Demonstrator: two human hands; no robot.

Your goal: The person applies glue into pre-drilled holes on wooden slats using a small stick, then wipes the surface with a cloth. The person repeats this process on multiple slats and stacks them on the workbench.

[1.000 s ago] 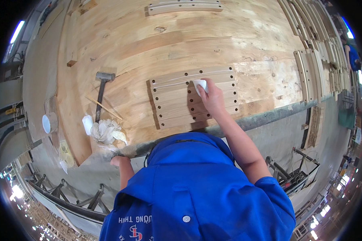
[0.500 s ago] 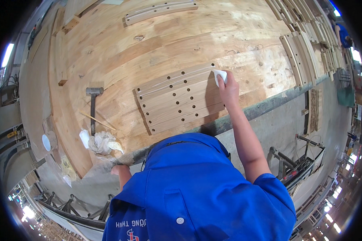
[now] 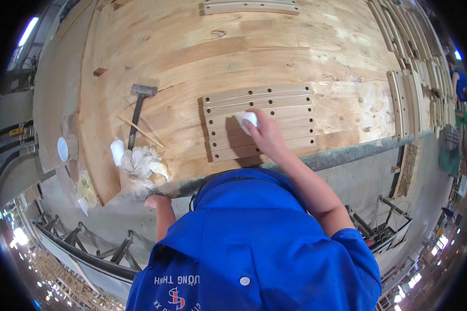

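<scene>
Wooden slats with dark round holes [image 3: 288, 128] lie side by side in front of me on the wooden tabletop. Thin white lines, like glue, run along the farther slats. My right hand [image 3: 265, 132] is closed around a small white plastic bottle [image 3: 247, 121], held tilted over the slats left of their middle. Its shadow falls on the nearer slats. My left hand [image 3: 158, 201] hangs low by the table's near edge, close to a crumpled whitish cloth [image 3: 140, 163]; its fingers are too small and partly hidden to read.
Left of the slats lie a hammer [image 3: 138, 106], a thin wooden stick [image 3: 140, 130] and a white container [image 3: 118, 152]. A slat stack [image 3: 251, 7] sits at the far side. More slats [image 3: 404, 103] are piled at right. A padded bar [image 3: 342, 156] edges the table.
My right hand has moved left along the slats with the white bottle, from their right end to left of the middle. The whole view has shifted and turned slightly.
</scene>
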